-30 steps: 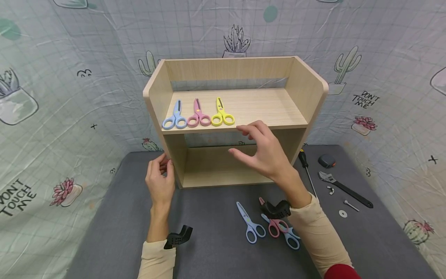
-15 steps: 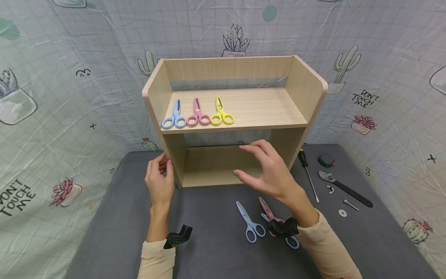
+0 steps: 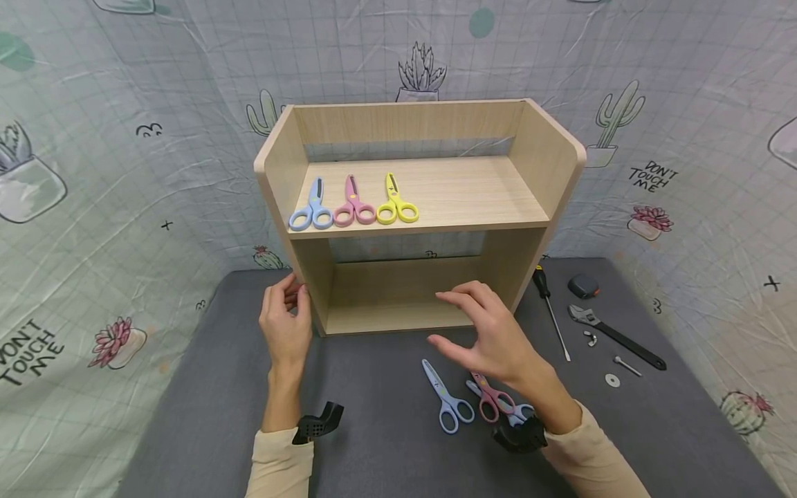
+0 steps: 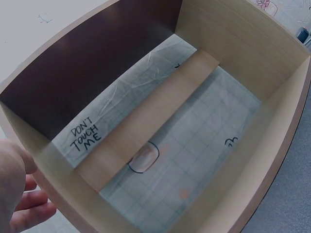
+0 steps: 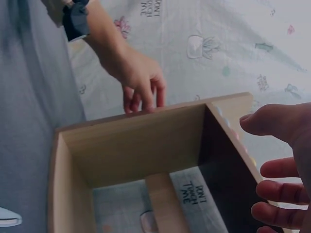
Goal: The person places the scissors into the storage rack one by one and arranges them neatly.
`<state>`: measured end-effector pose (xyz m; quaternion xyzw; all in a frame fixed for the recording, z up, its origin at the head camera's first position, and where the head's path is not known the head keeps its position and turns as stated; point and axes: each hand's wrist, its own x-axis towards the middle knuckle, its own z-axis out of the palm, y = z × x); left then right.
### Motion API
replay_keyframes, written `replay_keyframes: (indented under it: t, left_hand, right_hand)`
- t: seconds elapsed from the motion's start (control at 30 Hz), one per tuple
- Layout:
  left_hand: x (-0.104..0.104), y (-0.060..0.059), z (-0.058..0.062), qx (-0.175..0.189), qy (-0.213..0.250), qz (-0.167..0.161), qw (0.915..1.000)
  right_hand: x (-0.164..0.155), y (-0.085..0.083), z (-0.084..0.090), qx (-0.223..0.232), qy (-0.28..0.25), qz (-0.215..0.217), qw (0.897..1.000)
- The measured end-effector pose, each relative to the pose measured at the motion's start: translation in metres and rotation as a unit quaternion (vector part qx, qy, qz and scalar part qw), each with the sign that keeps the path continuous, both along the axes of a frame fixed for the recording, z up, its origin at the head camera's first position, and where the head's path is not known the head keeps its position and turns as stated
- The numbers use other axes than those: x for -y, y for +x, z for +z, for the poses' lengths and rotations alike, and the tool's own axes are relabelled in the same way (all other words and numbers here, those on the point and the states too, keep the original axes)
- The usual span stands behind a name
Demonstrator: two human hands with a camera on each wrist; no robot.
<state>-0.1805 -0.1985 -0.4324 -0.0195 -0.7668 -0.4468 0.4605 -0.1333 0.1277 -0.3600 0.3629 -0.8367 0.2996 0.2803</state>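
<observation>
Thumb and fingers of the right hand (image 3: 492,339) stood wide apart in a loose C, with nothing between them, above the grey, matte table (image 3: 373,415) and in front of the lower compartment of the pale wooden shelf (image 3: 429,229). Loosely bent fingers of the left hand (image 3: 286,325) rested against the outer face of the shelf's left side panel, touching the smooth board and gripping nothing. Straight grain ran along the shelf, its upper corners were rounded, and a narrow back slat (image 4: 146,124) crossed the lower opening. Near the front edge of the upper board, in a row from the left, lay blue scissors (image 3: 315,205), pink scissors (image 3: 353,200) and yellow scissors (image 3: 394,200), all with round finger loops and tips pointing back. Below the right hand, lilac scissors (image 3: 446,396) lay on the table beside rosy scissors (image 3: 488,391) that crossed over a light blue pair (image 3: 474,389). Right of the shelf were a slim screwdriver (image 3: 542,285), a boxy black tape measure (image 3: 584,286), a dark-handled metal wrench (image 3: 616,339), a bolt (image 3: 627,366) and a flat round washer (image 3: 613,380). Creased, cactus-printed cloth (image 3: 187,124) hung behind.
</observation>
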Motion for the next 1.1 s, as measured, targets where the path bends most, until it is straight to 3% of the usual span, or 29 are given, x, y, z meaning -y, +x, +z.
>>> replay_keyframes:
  t: [0.57, 0.93, 1.1]
  left_hand:
    - [0.0, 0.001, 0.0, 0.005, 0.002, -0.002, 1.0]
    - [0.001, 0.0, -0.001, 0.004, 0.004, -0.005, 1.0]
    - [0.0, 0.001, -0.001, 0.005, 0.001, -0.004, 1.0]
  right_hand:
    - [-0.009, 0.009, -0.034, 0.003, 0.018, 0.003, 1.0]
    - [-0.015, 0.017, -0.05, 0.039, 0.036, -0.009, 0.999]
    - [-0.016, 0.018, -0.06, 0.022, 0.023, -0.003, 0.999]
